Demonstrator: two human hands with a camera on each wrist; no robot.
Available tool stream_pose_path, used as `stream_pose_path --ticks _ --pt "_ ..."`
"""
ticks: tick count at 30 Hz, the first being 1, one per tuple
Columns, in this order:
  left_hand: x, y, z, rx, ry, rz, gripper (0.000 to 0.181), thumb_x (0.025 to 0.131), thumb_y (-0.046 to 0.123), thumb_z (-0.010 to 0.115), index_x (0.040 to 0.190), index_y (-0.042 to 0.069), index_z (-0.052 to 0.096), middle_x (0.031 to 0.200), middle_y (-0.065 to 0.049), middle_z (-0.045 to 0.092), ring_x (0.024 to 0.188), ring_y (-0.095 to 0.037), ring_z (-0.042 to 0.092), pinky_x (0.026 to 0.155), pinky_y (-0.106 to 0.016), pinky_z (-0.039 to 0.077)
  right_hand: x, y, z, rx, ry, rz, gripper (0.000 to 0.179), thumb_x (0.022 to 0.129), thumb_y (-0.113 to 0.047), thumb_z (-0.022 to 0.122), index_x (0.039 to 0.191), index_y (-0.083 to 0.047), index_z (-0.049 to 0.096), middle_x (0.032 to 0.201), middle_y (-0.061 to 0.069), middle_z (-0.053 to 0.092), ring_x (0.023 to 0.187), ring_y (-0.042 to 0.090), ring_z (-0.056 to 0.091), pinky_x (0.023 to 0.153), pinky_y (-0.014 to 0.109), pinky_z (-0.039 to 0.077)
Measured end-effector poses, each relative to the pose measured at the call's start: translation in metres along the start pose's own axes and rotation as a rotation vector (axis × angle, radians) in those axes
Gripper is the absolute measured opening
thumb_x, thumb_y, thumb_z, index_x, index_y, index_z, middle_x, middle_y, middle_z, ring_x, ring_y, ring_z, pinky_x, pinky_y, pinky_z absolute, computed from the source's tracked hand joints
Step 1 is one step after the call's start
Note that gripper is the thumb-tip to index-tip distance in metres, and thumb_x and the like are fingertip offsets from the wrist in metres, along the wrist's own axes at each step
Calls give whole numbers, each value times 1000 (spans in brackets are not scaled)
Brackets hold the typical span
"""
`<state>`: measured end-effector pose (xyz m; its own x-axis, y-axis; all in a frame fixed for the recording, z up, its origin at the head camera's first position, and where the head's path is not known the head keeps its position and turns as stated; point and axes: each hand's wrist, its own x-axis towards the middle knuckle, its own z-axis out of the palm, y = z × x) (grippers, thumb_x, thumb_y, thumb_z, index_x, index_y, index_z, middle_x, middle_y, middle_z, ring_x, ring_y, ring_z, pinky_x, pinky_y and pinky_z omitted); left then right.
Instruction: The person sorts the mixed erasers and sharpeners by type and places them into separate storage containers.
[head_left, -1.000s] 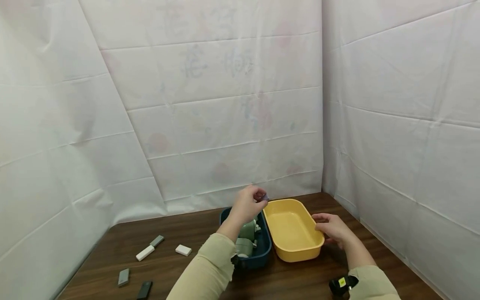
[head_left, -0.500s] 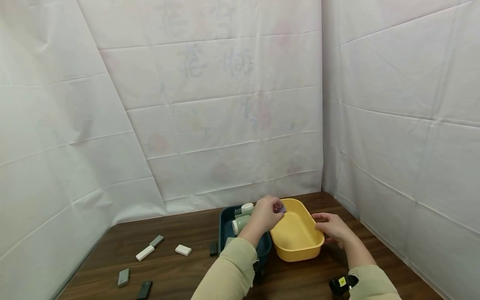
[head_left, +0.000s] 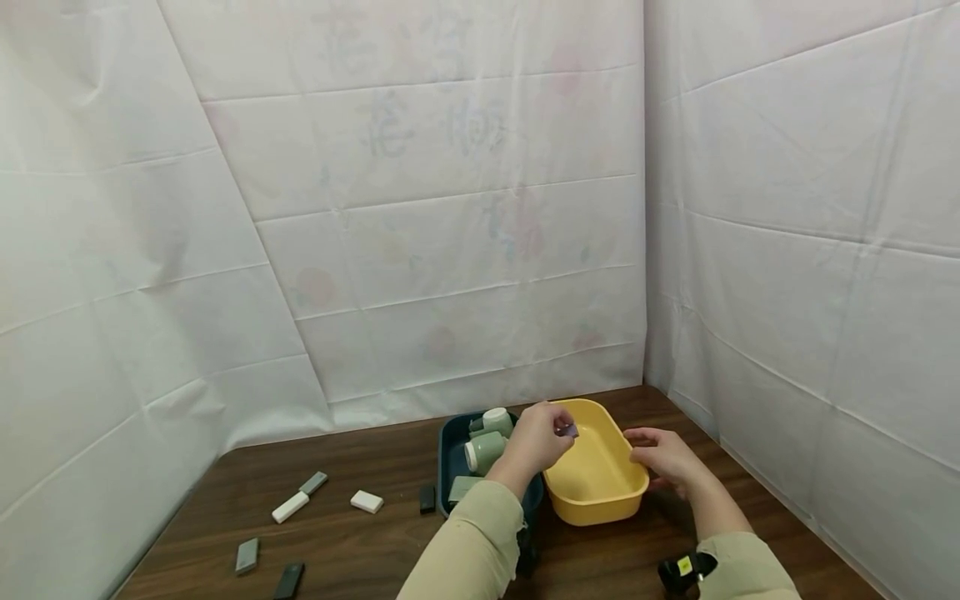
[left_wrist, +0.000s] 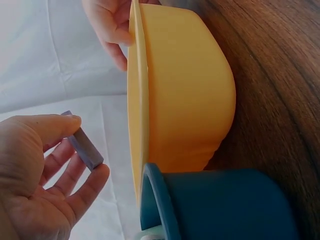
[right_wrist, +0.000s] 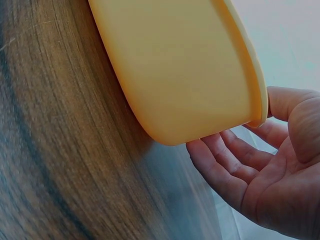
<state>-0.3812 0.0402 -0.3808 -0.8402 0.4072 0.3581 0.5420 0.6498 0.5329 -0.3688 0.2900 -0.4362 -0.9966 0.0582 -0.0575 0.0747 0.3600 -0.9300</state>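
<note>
Left hand [head_left: 536, 438] moved rightward, pinching block [left_wrist: 86, 149], right hand [head_left: 667, 457] gripping yellow bin [head_left: 592, 512] (blue bin [head_left: 453, 460]: green items [head_left: 487, 451])

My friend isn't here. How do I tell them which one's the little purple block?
On the brown table, find the yellow bin beside the dark blue bin. The person's left hand is above the yellow bin, pinching a small purple block. Its color and that pinch set it apart: the blocks on the table are white, gray or dark.
</note>
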Motion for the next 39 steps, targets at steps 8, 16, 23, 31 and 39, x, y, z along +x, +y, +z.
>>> stream_pose_path --ticks 8,16,23,31,39 --pt "1 4 5 -24 -40 -3 8 90 12 80 95 13 75 87 7 66 78 -5 60 71 -24 53 0 0 2 -1 9 -2 53 88 -6 65 140 1 56 125 23 59 87 26 66 68 45 61" --pt "-1 4 7 14 -84 -44 25 89 19 81 112 11 75 106 -3 68 94 -15 63 83 -33 54 1 1 3 -6 11 10 53 88 -6 65 140 1 56 128 23 58 87 25 66 68 45 61" --pt "-1 2 4 26 -86 -55 21 90 20 81 110 15 75 103 2 68 95 -13 63 83 -32 54 1 0 3 -8 11 0 52 88 -5 64 139 1 56 125 23 59 86 25 66 67 45 61" --pt "-2 3 -5 16 -68 -45 23 90 23 81 112 15 75 105 0 66 92 -13 61 81 -30 54 0 0 2 -12 7 -7 53 88 -6 64 140 2 55 123 22 60 85 25 66 67 45 60" --pt "-5 0 -19 -8 -20 -16 24 90 22 81 112 15 75 106 1 66 97 -20 64 81 -32 54 1 1 1 -15 5 -8 53 88 -6 64 139 2 55 123 22 60 84 25 65 67 45 60"
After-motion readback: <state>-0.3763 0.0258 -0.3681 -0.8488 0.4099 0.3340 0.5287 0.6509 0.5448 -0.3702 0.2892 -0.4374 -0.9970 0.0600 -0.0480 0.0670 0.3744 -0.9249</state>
